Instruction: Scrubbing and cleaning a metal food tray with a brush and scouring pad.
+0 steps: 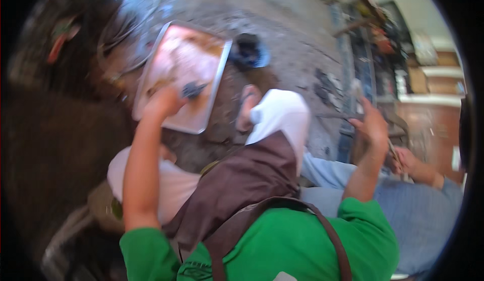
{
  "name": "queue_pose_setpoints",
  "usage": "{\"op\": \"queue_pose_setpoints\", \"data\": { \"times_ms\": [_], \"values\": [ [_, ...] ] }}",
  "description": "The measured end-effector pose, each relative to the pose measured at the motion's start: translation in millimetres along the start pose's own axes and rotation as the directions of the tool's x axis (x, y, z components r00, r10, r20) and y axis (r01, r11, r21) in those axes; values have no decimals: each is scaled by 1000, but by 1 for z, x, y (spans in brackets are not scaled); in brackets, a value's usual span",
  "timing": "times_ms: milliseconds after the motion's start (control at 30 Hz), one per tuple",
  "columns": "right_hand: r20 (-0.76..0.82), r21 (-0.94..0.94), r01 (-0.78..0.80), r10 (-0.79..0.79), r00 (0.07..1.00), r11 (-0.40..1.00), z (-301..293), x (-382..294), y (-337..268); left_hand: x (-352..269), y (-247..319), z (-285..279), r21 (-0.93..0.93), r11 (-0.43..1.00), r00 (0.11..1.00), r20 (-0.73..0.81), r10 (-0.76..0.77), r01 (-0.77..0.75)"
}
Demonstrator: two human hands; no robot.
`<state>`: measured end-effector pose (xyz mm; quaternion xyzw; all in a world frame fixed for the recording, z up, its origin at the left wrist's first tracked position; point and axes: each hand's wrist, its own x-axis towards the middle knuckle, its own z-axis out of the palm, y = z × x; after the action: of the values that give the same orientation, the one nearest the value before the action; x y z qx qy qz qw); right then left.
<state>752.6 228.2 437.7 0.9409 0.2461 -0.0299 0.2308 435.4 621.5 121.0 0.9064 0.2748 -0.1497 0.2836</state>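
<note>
My left hand (166,101) is over a shallow rectangular metal tray (217,80). Its fingers are closed at a dark, ragged lump (193,90), which blur keeps me from naming more exactly. Brownish stains and a bright glare mark the inside of the tray. Off to the right, my right hand (374,124) is raised, with its index finger partly extended. A dark, bar-like thing (340,115) lies by its fingertips, and a pale blurred thing (356,88) shows just beyond. Whether that hand grips either one is unclear.
A blue container (261,58) with dark contents stands beside the tray. Close on my right sits another person in blue clothes (416,213), whose hand (406,162) holds a thin tool. Cables or hoses (109,43) lie at the upper left. Cluttered shelving (419,69) stands at the right.
</note>
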Motion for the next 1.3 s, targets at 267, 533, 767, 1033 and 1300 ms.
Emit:
{"op": "queue_pose_setpoints", "data": {
  "times_ms": [267,533,767,1033,1300],
  "values": [
    [-196,94,222,-200,960,971,9,65,3,-20,-7,-49,-23,996,994,-58,-91,90],
    [-511,306,702,-511,691,643,-33,83,-145,-80,-50,-120,-350,936,850,-505,-151,-42],
    [-527,452,872,-733,431,188,-17,101,-295,-107,-85,-126,-530,842,702,-638,-317,-101],
    [-281,490,870,-935,217,54,88,123,-499,-46,-156,71,-372,857,826,-303,-475,356],
    [129,518,797,-950,285,310,237,116,-649,19,-185,217,-145,930,935,-62,-350,338]
  ]
}}
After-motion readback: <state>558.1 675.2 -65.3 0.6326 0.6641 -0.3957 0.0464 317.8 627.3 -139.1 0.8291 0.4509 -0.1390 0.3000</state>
